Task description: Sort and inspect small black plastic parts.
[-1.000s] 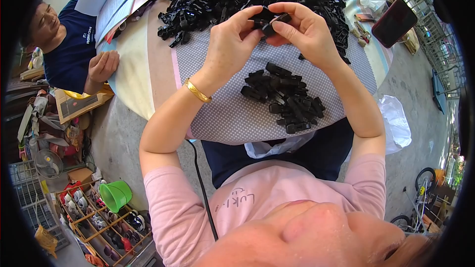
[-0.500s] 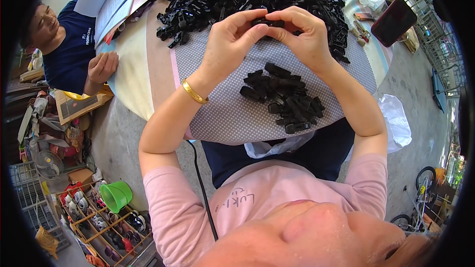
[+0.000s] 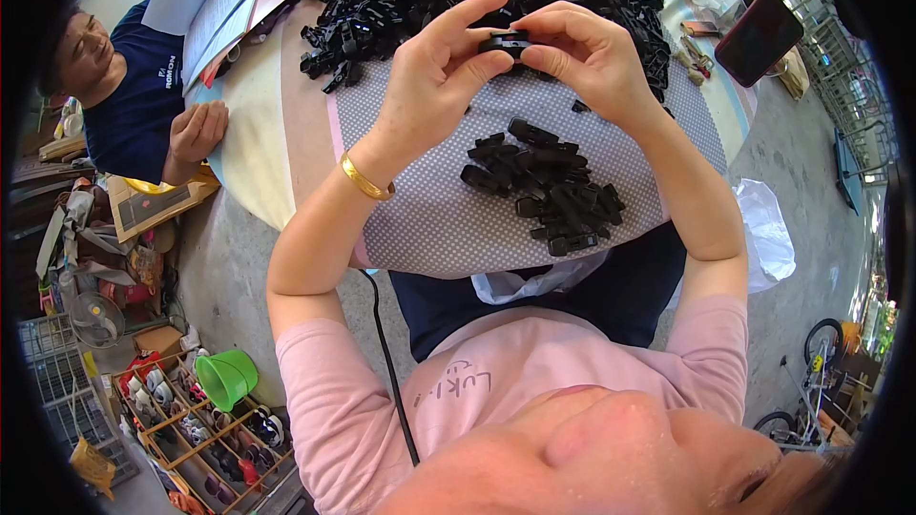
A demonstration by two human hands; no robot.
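Between my two hands is a small black plastic part (image 3: 506, 44), raised above the patterned cloth. My left hand (image 3: 447, 55) pinches its left end between thumb and a finger, with the index finger lifted off. At the other end, the thumb and fingertips of my right hand (image 3: 584, 55) grip the same part. Its exact kind is too small to tell. Nearer to me lies a small heap of similar black plastic parts (image 3: 551, 186). Beyond my hands spreads a large pile of black plastic parts (image 3: 410, 0).
A round table (image 3: 250, 157) carries the grey dotted cloth (image 3: 420, 229). At the right stands a phone (image 3: 760, 38), with a white plastic bag (image 3: 720, 2) and small tools nearby. Across to the left sits a person in a dark shirt (image 3: 134, 86), by an open booklet (image 3: 229, 10).
My left index finger has risen off the black part, and both hands have drawn slightly apart, so more of the part shows. The small heap is unchanged.
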